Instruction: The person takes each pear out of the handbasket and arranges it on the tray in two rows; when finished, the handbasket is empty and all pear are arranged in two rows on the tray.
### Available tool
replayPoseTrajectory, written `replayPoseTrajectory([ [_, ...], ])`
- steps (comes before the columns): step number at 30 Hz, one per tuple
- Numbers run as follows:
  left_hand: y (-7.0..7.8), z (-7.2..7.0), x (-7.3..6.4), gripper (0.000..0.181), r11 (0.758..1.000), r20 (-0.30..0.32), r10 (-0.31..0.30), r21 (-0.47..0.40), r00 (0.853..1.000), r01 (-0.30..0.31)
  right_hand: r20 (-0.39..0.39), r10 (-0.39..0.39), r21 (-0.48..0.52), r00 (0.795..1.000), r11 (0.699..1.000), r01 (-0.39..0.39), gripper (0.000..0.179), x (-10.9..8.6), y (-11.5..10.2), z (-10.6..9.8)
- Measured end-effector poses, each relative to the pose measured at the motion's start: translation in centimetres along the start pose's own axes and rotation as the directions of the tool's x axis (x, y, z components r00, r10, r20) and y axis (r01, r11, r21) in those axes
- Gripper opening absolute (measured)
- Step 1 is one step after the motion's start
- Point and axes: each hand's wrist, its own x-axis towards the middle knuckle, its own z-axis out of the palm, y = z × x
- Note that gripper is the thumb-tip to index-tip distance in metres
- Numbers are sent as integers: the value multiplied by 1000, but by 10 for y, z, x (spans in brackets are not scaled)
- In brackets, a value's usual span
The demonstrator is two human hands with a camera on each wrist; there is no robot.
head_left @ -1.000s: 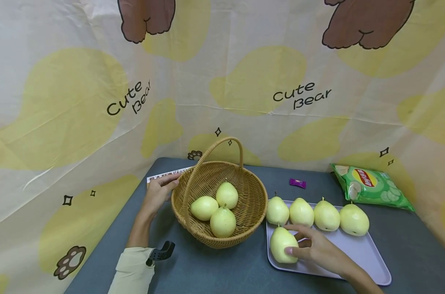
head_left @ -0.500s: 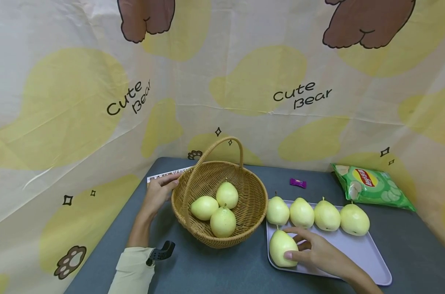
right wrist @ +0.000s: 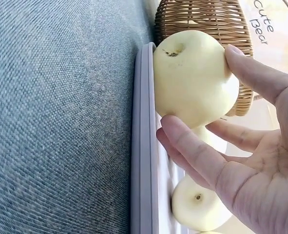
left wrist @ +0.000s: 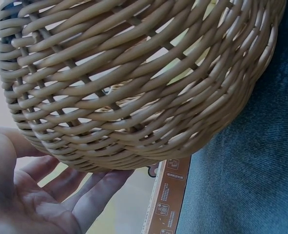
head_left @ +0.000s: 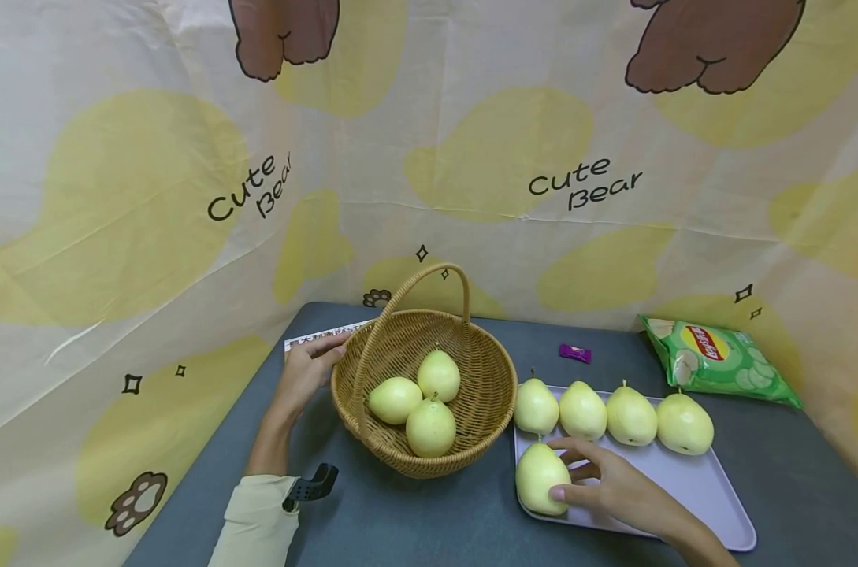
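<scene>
My left hand (head_left: 302, 379) presses fairly straight fingers against the left side of a wicker basket (head_left: 484, 394) with a tall arched handle. Inside the basket sit three pale yellow-green pears (head_left: 430, 429). In the left wrist view, the thumb and fingers spread along the outer weave (left wrist: 134, 97), their tips partly hidden behind it. At the near left corner of a lilac tray (head_left: 687, 492), my right hand (head_left: 609, 484) holds a pear (head_left: 538, 480), thumb on one side and fingers curled toward the other. The right wrist view shows this pear (right wrist: 195, 80) low beside the tray rim.
Several more pears (head_left: 629, 416) stand in a row along the tray's back edge. Behind the tray lie a small purple wrapped sweet (head_left: 574, 353) and a green chip bag (head_left: 715, 358). A printed strip (head_left: 325, 335) lies behind the left hand. A patterned curtain (head_left: 471, 157) encloses the table.
Over the last second, the pear at my right hand has shifted slightly left and nearer to me, and its tilt has altered a little. My left hand and the basket stay put.
</scene>
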Motion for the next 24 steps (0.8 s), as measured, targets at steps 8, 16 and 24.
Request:
replayPoseTrajectory([
  [8, 0, 1, 0, 38, 1000, -4, 7, 1, 1000, -7, 6, -2, -5, 1000, 1000, 2, 67, 2, -1, 0],
  [16, 1, 0, -2, 38, 1000, -2, 1, 2, 1000, -1, 4, -39, -7, 999, 999, 39, 66, 0, 2, -1],
  [24, 2, 0, -1, 38, 1000, -9, -4, -2, 1000, 4, -37, -59, 2, 998, 998, 59, 59, 0, -1, -3],
])
